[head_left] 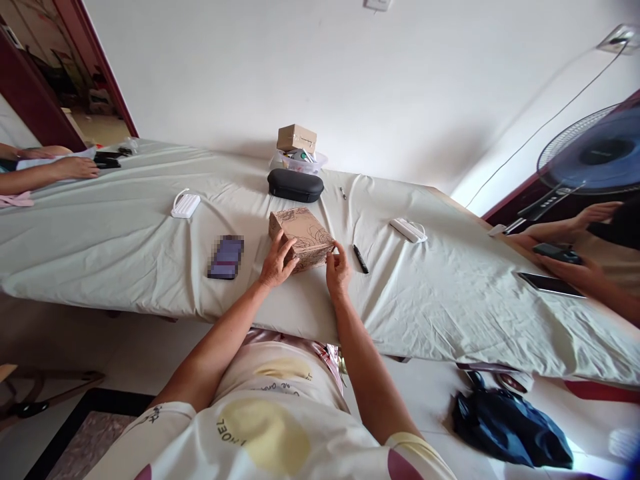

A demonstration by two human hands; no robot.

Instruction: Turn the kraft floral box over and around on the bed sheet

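Note:
A brown cardboard box (303,232) with dark line drawings on its top sits on the cloth-covered table in front of me. My left hand (278,261) grips its near left corner, fingers along the left side and thumb on the front. At the right corner, my right hand (339,268) holds the edge between thumb and curled fingers. Just right of that hand lies a black marker pen (361,259). A phone (226,257) with a blurred-out screen rests to the left of my left hand. Behind the box is a black zip case (295,185).
A clear plastic tub (320,161) holding small items, with a small carton (297,138), stands near the wall. White power banks (185,205) (409,230) lie on both sides. Other people's hands (80,168) (570,267) are at both table ends. A fan (597,152) stands right.

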